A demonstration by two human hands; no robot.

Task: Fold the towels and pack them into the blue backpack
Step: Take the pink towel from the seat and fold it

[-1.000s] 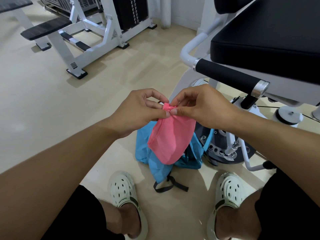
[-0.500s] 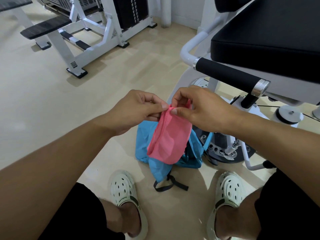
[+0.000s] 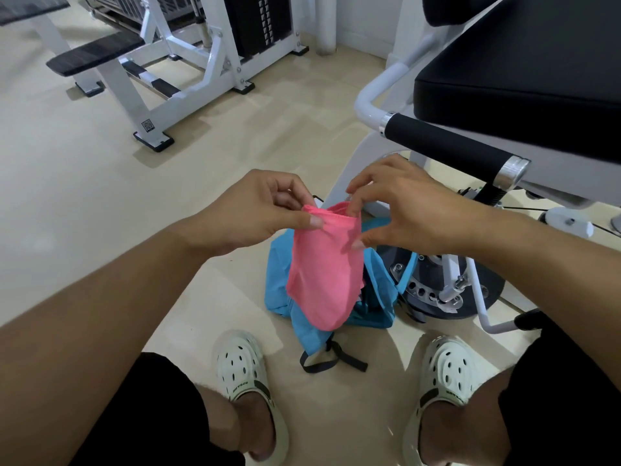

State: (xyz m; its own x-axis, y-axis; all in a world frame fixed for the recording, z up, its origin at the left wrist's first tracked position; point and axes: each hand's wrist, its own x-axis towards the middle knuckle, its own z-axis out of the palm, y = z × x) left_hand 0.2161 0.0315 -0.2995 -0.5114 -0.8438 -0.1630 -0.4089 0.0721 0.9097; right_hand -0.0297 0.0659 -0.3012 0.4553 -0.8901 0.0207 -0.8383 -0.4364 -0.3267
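While the towel [image 3: 324,267] hangs in the air between both hands, its long axis runs roughly vertical in the head view, top hem up at the hands and rounded lower end pointing down toward the floor [image 3: 84,203]. The left hand [image 3: 258,210] pinches the hem's left corner between thumb and curled fingers. The right hand [image 3: 403,206] has its fingertips on the hem's right end, thumb spread below against the cloth's right edge; whether it truly grips there I cannot tell for certain, though the fingers are curled on the fabric. Directly beneath the towel, the backpack [image 3: 279,290] lies crumpled on the floor, its black strap [image 3: 332,359] trailing toward the person between two white clogs [image 3: 242,368]. A gym machine [image 3: 504,95] stands at right, a bench [image 3: 97,57] at upper left.
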